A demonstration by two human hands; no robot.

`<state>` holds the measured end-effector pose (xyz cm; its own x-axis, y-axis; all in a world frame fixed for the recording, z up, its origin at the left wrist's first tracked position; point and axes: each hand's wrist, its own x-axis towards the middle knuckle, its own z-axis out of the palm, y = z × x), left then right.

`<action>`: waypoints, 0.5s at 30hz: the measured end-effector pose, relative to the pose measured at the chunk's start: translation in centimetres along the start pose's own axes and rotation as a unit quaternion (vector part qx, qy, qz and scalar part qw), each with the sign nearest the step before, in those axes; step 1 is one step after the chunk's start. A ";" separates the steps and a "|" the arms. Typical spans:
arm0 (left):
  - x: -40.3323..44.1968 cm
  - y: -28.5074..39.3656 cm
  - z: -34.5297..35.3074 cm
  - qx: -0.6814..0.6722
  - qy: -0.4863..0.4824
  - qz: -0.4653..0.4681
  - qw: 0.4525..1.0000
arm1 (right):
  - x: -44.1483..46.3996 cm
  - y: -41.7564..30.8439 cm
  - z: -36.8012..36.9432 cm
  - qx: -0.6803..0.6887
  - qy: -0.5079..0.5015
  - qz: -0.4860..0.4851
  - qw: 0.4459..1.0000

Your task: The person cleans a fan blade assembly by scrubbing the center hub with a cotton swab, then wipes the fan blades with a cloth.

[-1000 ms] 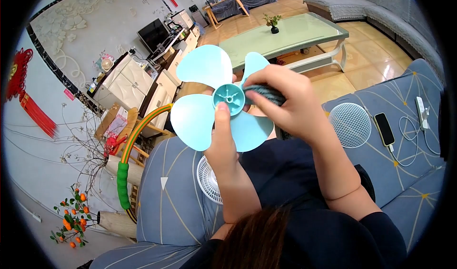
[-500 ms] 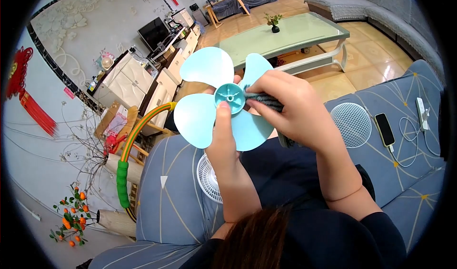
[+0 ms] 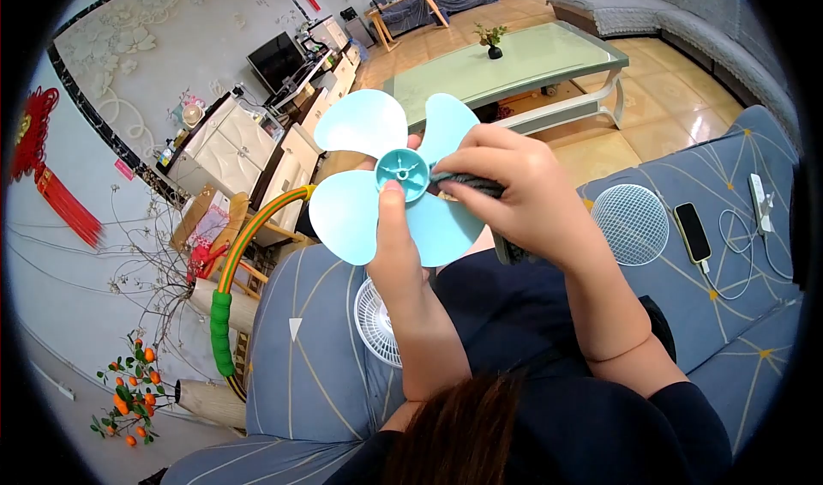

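Observation:
A light blue four-bladed fan blade [image 3: 350,215] is held up before me, its round teal hub facing me. My left hand [image 3: 399,245] grips it by the hub, the thumb pressed on the hub's rim and fingertips showing behind. In my right hand [image 3: 523,189] is a bunched dark grey-green cloth [image 3: 471,185], pinched between thumb and fingers. The cloth's tip touches the hub's right side. Part of the cloth hangs below the right hand. Beneath my left forearm, a white fan grille [image 3: 374,322] lies on the sofa, partly hidden.
To my right on the blue-grey sofa [image 3: 729,331] are a round mesh fan cover [image 3: 631,225], a phone [image 3: 693,232] on a cable and a power strip [image 3: 759,202]. A green-and-orange hoop [image 3: 220,322] stands at left. Ahead is a glass-topped coffee table [image 3: 514,65].
The fan blade and both hands have shifted slightly left. The cloth's tip stays at the hub's right side, a little higher against it.

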<state>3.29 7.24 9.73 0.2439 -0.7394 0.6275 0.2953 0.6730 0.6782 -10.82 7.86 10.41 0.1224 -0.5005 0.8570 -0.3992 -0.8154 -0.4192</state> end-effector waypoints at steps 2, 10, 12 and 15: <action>0.2 0.1 -0.6 -0.007 -0.017 0.009 1.000 | 0.0 0.1 0.0 -0.013 -0.016 0.001 1.000; 0.0 0.5 -0.2 -0.011 0.005 -0.029 1.000 | 0.3 1.5 -0.6 -0.106 0.067 0.057 0.990; -0.1 0.3 -0.1 -0.018 0.013 -0.031 0.999 | 0.1 0.7 -0.5 -0.076 0.041 0.032 0.996; 0.1 -0.3 -0.8 -0.033 0.004 -0.048 0.998 | -0.1 0.7 0.2 -0.012 -0.013 -0.008 1.000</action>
<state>4.01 6.90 9.28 0.2194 -0.8010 0.5571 0.3772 0.5962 0.7087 -10.92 7.30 10.00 0.1524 -0.4947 0.8556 -0.4189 -0.8164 -0.3975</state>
